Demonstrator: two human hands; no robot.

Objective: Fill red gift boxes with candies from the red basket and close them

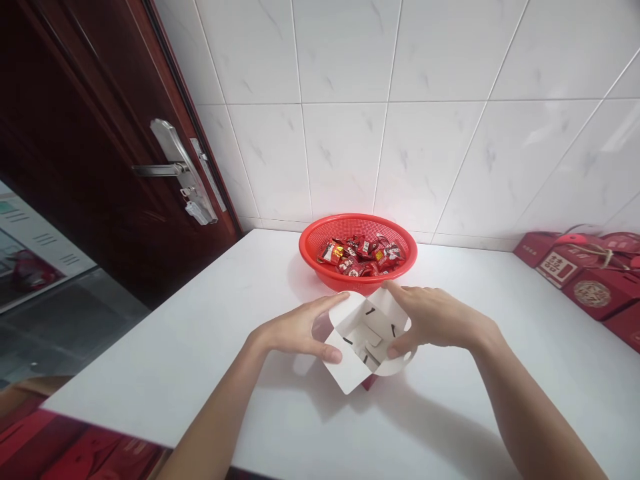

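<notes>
A small cardboard box [347, 371], white inside and red outside, stands on the white table with its top flaps folded outward. Its inside shows the bottom panels and several dark slits in the walls, with nothing lying in it. My left hand [300, 331] grips the left flaps, thumb on the near one and fingers along the far one. On the other side, my right hand [425, 320] holds the right flaps, its thumb reaching over the near right edge. Just behind the box sits a red plastic basket [313, 250] with red-wrapped snack packets [357, 257] in it.
Several red printed boxes [593, 293] stand together at the table's right, against the tiled wall [345, 153]. A dark wooden door [115, 107] with a metal handle is at the left. Below the table's front left edge lie more red cartons [80, 450].
</notes>
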